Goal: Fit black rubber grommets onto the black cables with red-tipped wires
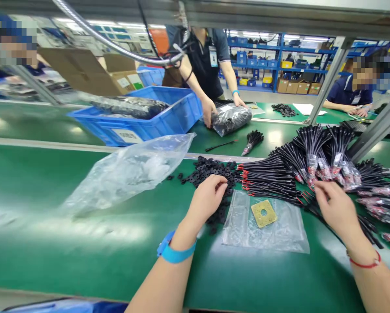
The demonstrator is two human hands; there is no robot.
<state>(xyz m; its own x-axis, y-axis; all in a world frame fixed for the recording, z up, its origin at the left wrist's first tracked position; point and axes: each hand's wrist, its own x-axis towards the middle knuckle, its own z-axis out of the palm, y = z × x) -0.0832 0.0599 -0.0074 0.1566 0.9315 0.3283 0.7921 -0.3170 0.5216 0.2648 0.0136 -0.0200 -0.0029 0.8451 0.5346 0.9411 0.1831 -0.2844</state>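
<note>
My left hand (pixel 210 196), with a blue band at its wrist, is at the near edge of a heap of small black parts (pixel 208 168). Its thumb and forefinger are pinched; what they hold is hidden. Over the red-tipped ends of black cables (pixel 268 176) hovers or rests my right hand (pixel 336 211), its fingers closed together. Whether a cable is between them I cannot make out. Between my hands a flat clear plastic bag (pixel 289 230) lies on the table, with a yellowish square plate (pixel 264 213) with a round hole on it.
Bundles of black cables (pixel 312 143) with wrapped ends are stacked on the right. A large clear bag (pixel 129 174) lies left of the heap. Behind it stands a blue bin (pixel 142 128). Across the table, a person's hands touch a filled bag (pixel 232 119). A metal post (pixel 377 124) rises at right.
</note>
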